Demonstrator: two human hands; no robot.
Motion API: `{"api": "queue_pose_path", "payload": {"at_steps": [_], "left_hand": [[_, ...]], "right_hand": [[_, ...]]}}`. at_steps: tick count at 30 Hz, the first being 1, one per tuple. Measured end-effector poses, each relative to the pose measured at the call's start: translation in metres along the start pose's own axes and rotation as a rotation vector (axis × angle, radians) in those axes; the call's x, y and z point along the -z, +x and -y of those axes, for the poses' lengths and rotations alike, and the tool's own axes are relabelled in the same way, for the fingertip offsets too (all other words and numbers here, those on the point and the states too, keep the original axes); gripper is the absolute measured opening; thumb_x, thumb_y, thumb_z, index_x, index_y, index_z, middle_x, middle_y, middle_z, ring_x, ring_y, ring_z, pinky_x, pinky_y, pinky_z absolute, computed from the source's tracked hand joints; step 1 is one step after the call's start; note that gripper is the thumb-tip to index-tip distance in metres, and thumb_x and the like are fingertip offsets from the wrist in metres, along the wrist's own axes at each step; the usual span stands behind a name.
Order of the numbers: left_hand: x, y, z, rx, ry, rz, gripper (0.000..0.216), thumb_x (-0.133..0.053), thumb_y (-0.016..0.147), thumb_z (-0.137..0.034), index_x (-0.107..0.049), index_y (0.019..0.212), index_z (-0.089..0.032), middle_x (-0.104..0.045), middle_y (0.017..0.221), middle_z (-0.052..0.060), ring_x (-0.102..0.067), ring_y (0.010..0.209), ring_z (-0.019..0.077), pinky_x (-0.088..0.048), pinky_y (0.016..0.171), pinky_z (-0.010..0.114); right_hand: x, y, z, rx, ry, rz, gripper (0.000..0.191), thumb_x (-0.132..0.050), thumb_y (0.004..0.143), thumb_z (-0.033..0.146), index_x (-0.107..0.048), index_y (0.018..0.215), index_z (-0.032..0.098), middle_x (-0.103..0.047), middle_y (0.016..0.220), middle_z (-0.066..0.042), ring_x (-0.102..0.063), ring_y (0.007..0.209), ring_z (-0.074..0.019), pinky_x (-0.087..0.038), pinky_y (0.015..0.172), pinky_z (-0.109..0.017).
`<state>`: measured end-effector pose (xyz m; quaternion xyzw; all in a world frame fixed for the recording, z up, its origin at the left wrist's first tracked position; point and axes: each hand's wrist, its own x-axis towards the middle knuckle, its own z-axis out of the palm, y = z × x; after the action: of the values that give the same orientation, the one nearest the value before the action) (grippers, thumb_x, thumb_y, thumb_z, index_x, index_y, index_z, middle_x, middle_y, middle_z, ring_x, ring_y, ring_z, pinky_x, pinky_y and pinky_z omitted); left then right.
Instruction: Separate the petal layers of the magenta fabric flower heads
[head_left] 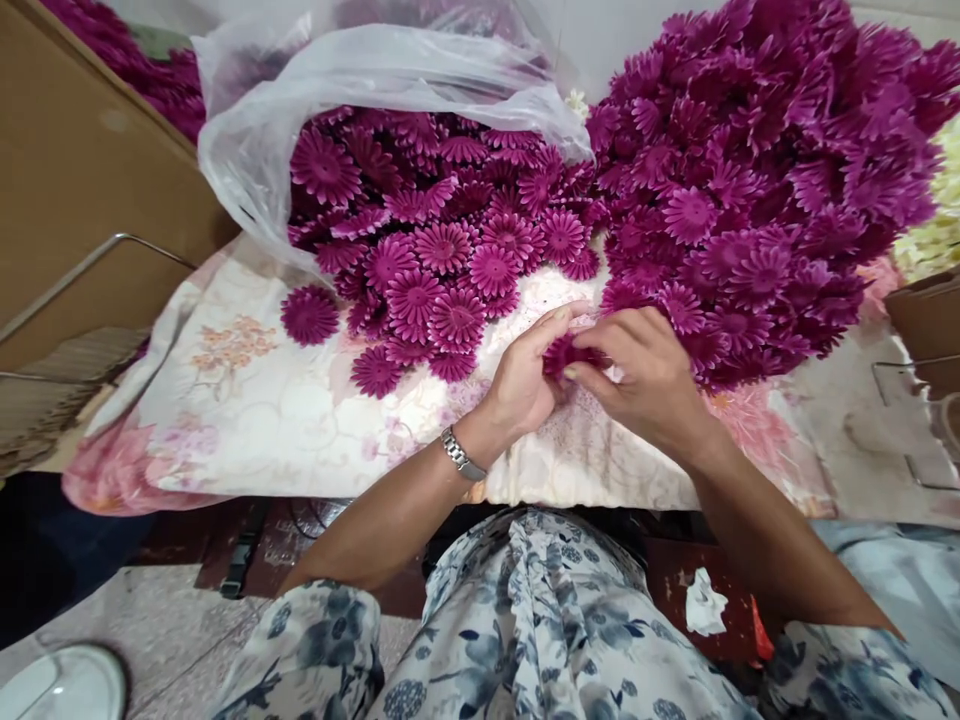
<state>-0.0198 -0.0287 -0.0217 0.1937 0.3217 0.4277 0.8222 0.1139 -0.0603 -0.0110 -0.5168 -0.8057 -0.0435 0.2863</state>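
Observation:
My left hand (525, 375) and my right hand (645, 375) meet over a floral cloth (247, 420), and both pinch one purple fabric flower (566, 355) between their fingertips. A metal watch sits on my left wrist. Flat purple flower heads (442, 260) spill from a clear plastic bag (300, 90) just beyond my left hand. A big heap of finished purple flowers (757, 170) rises right behind my right hand.
A brown board (75, 180) with a metal wire frame stands at the left. Cream flowers (937, 220) and a cardboard box (926, 320) sit at the far right. A white scrap (705, 600) lies on the floor near my patterned lap, a white dish (64, 685) at bottom left.

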Motion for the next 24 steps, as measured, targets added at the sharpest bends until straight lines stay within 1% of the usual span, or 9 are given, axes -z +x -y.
{"api": "queue_pose_path", "payload": {"at_steps": [2,4,7,10,12,15,17,20,24], "left_hand": [[0.000,0.000,0.000,0.017,0.002,-0.008,0.019,-0.054,0.079,-0.023,-0.066,0.092,-0.016,-0.063,0.078,0.002,-0.052,0.059,0.0079,-0.036,0.049,0.020],[0.001,-0.001,0.000,0.019,0.003,0.024,0.022,-0.055,0.076,-0.020,-0.066,0.094,-0.016,-0.062,0.078,0.002,-0.051,0.059,0.0072,-0.035,0.048,0.019],[0.003,-0.002,-0.001,0.020,0.008,0.075,0.031,-0.056,0.073,-0.016,-0.064,0.103,-0.017,-0.062,0.079,0.002,-0.053,0.061,0.0073,-0.037,0.051,0.018],[0.004,-0.003,-0.001,0.006,0.009,0.079,0.037,-0.057,0.071,-0.012,-0.060,0.107,-0.019,-0.061,0.078,0.001,-0.056,0.066,0.0082,-0.041,0.057,0.018],[0.005,-0.003,-0.001,-0.009,0.010,0.087,0.031,-0.059,0.070,-0.011,-0.060,0.099,-0.019,-0.060,0.078,0.000,-0.057,0.068,0.0086,-0.045,0.061,0.020],[0.005,-0.002,0.001,0.000,0.027,0.114,0.011,-0.063,0.068,-0.012,-0.057,0.077,-0.015,-0.057,0.071,-0.001,-0.057,0.066,0.0088,-0.049,0.066,0.024],[0.005,-0.001,0.002,-0.017,0.072,0.105,0.012,-0.065,0.066,-0.014,-0.053,0.066,-0.013,-0.053,0.064,-0.003,-0.055,0.062,0.0077,-0.050,0.066,0.025],[0.006,0.001,0.005,-0.143,0.219,0.053,0.012,-0.067,0.065,-0.017,-0.056,0.062,-0.013,-0.053,0.059,-0.003,-0.051,0.058,0.0058,-0.045,0.061,0.020],[0.010,0.002,0.006,-0.273,0.366,-0.006,0.009,-0.066,0.066,-0.021,-0.061,0.065,-0.013,-0.058,0.063,-0.001,-0.052,0.060,0.0080,-0.043,0.061,0.022]], "right_hand": [[-0.013,0.001,0.004,-0.022,0.009,0.033,0.012,-0.059,0.081,0.032,-0.059,0.081,0.021,-0.065,0.082,-0.004,-0.052,0.079,-0.0197,-0.040,0.074,-0.036],[-0.018,0.001,0.002,-0.045,0.060,0.018,0.012,-0.062,0.080,0.031,-0.058,0.078,0.020,-0.064,0.078,-0.003,-0.052,0.076,-0.0187,-0.040,0.072,-0.035],[-0.016,0.000,-0.004,-0.075,0.194,-0.013,0.012,-0.063,0.079,0.030,-0.057,0.077,0.020,-0.060,0.069,0.000,-0.052,0.070,-0.0163,-0.041,0.067,-0.032],[-0.011,-0.002,-0.005,-0.142,0.282,-0.071,0.009,-0.061,0.080,0.029,-0.058,0.079,0.021,-0.060,0.069,0.001,-0.055,0.069,-0.0149,-0.044,0.064,-0.030],[-0.009,-0.002,-0.004,-0.177,0.286,-0.123,0.007,-0.059,0.081,0.028,-0.059,0.081,0.021,-0.062,0.073,0.000,-0.057,0.070,-0.0148,-0.045,0.063,-0.029],[-0.010,-0.004,-0.004,-0.177,0.242,-0.177,0.006,-0.057,0.082,0.026,-0.059,0.082,0.021,-0.064,0.075,-0.001,-0.058,0.069,-0.0150,-0.046,0.062,-0.030],[-0.011,-0.004,-0.004,-0.160,0.228,-0.198,0.005,-0.056,0.082,0.024,-0.059,0.083,0.021,-0.064,0.075,-0.001,-0.059,0.069,-0.0152,-0.047,0.062,-0.030],[-0.011,-0.005,-0.005,-0.137,0.227,-0.222,0.004,-0.056,0.082,0.021,-0.059,0.085,0.021,-0.064,0.075,-0.001,-0.059,0.069,-0.0151,-0.047,0.062,-0.029],[-0.010,-0.006,-0.004,-0.112,0.176,-0.271,0.010,-0.058,0.080,0.019,-0.058,0.090,0.021,-0.062,0.076,-0.001,-0.058,0.071,-0.0159,-0.047,0.066,-0.030]]}}
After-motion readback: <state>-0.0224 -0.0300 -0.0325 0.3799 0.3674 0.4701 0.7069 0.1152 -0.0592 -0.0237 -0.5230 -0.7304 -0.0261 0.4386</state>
